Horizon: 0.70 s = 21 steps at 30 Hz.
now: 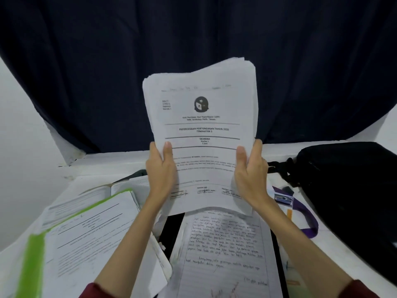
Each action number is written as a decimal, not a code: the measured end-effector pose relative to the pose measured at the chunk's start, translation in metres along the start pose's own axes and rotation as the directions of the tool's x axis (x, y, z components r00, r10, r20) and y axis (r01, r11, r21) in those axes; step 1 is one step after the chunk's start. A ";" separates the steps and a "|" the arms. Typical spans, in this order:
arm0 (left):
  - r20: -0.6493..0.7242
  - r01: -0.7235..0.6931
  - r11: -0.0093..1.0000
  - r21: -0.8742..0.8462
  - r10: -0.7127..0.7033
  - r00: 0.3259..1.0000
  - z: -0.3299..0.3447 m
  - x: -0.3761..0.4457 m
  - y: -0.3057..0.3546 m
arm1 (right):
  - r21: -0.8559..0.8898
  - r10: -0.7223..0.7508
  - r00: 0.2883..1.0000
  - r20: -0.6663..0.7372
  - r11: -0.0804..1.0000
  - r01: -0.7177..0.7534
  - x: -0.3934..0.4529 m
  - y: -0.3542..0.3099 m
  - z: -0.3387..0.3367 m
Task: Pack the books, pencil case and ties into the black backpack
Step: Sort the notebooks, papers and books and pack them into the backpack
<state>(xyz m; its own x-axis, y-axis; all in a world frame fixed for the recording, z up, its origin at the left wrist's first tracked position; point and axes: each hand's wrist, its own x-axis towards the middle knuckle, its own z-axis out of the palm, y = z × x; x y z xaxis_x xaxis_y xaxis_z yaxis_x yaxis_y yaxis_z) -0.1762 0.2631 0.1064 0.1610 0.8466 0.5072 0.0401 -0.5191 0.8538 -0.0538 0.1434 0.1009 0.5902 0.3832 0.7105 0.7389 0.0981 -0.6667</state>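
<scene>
Above the middle of the white surface (335, 239), a thick stack of printed exam papers (202, 125) is held upright, cover page facing the camera. Left hand (160, 168) grips the stack's lower left edge, thumb on the front, fingers (153, 151) curled round behind. Right hand (250, 171) grips the lower right edge the same way, thumb in front, fingers wrapped to the back. Both wrists come out of dark red sleeves (361, 290). Below the stack, a handwritten lined sheet (223, 250) lies flat at near centre. Near left: a green-edged folder with printed sheets (86, 237), resting over an open book (103, 190). Far right: the black backpack (352, 190) lies on the surface, well apart from the stack. Between backpack and hands: a purple lanyard with a card (300, 207). Dark curtain (193, 50) behind.
</scene>
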 end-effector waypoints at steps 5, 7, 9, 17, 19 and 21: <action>-0.056 0.112 0.989 0.099 -0.107 0.993 -0.067 0.001 -0.002 | 0.115 0.097 0.970 0.223 0.986 -0.125 0.000 -0.042 0.023; -0.118 0.200 0.970 0.136 -0.185 0.976 -0.102 -0.008 -0.017 | 0.107 0.206 0.899 0.386 0.958 -0.266 -0.008 -0.052 0.045; -0.175 0.304 0.934 0.187 -0.273 0.946 -0.133 -0.022 -0.033 | 0.068 0.295 0.803 0.518 0.921 -0.382 -0.021 -0.058 0.074; -0.285 0.652 0.708 0.270 -0.588 0.757 -0.210 -0.083 -0.109 | -0.348 0.505 0.334 0.796 0.833 -0.430 -0.098 -0.050 0.155; -0.301 0.678 0.676 0.287 -0.608 0.734 -0.216 -0.093 -0.116 | -0.391 0.523 0.307 0.795 0.829 -0.400 -0.104 -0.049 0.162; -0.317 0.692 0.670 0.270 -0.616 0.721 -0.218 -0.098 -0.118 | -0.361 0.516 0.284 0.808 0.815 -0.454 -0.103 -0.053 0.165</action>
<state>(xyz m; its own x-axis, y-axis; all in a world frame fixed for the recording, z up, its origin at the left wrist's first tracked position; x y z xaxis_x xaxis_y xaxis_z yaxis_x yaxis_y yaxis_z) -0.4119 0.2668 -0.0182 -0.2217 0.9673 -0.1232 0.4048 0.2062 0.8909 -0.2071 0.2499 0.0257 0.2857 0.9017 -0.3245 0.4512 -0.4253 -0.7846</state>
